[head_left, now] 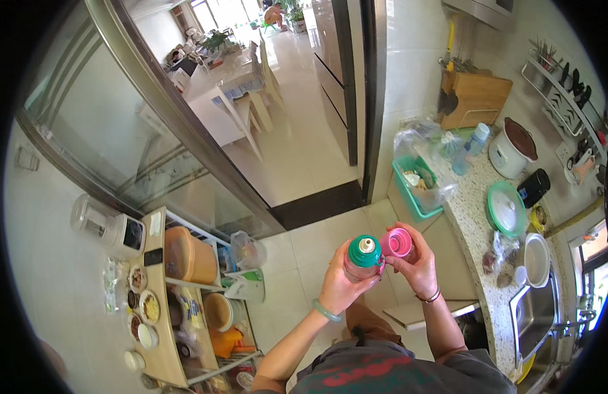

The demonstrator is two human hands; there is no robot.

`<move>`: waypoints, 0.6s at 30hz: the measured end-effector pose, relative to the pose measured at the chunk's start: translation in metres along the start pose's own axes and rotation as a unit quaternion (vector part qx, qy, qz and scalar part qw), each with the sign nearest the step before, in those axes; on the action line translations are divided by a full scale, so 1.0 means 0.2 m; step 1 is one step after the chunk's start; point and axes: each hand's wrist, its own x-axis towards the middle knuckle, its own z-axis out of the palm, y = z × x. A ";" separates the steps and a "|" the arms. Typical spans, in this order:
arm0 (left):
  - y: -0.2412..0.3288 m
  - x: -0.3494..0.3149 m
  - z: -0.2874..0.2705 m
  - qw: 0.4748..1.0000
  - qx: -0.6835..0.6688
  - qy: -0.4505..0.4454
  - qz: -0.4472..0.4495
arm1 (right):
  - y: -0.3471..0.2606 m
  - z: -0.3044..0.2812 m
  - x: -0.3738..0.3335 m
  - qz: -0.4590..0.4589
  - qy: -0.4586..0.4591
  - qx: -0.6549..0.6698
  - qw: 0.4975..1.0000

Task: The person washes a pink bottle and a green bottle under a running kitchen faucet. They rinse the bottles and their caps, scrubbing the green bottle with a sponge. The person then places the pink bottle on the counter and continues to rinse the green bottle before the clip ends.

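**Bottle upright in the left hand, pink cap off to its right**

The left hand [337,282] is clenched around a bottle [363,259] with a green top, gripping its lower body from the left, so the top stands clear above the grip. The bottle's long axis runs roughly upright, its spout pointing up toward the camera. Just to its right, the right hand [415,266] pinches a pink cap [397,243], its open side facing up. Farther right lies the speckled counter [471,223].
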 end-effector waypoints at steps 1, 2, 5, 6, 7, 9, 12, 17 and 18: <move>-0.03 0.09 -0.04 1.000 -0.004 -0.002 0.003 | 0.02 0.02 0.09 -0.020 -0.003 -0.003 1.000; -0.06 0.18 -0.08 1.000 -0.012 -0.002 0.002 | 0.04 0.04 0.19 -0.039 -0.006 -0.005 0.999; -0.15 0.47 -0.19 0.999 -0.032 -0.002 0.006 | 0.09 0.08 0.52 -0.051 -0.018 0.010 0.998; -0.18 0.58 -0.22 0.999 -0.033 -0.003 0.011 | 0.10 0.10 0.63 -0.049 -0.017 0.005 0.999; -0.20 0.69 -0.27 0.999 -0.031 -0.002 0.014 | 0.10 0.13 0.76 -0.044 -0.019 0.002 0.999; -0.25 0.91 -0.36 0.999 -0.032 0.012 0.001 | 0.09 0.17 1.03 -0.017 -0.032 -0.017 0.999; -0.34 1.22 -0.53 0.999 -0.013 0.043 0.004 | 0.15 0.26 1.44 -0.041 -0.047 -0.041 0.997; -0.51 1.66 -0.80 0.995 -0.020 0.098 -0.026 | 0.23 0.45 2.03 0.024 -0.077 0.029 0.996; -0.53 1.75 -0.85 0.994 -0.024 0.099 -0.035 | 0.26 0.48 2.16 0.023 -0.084 0.016 0.996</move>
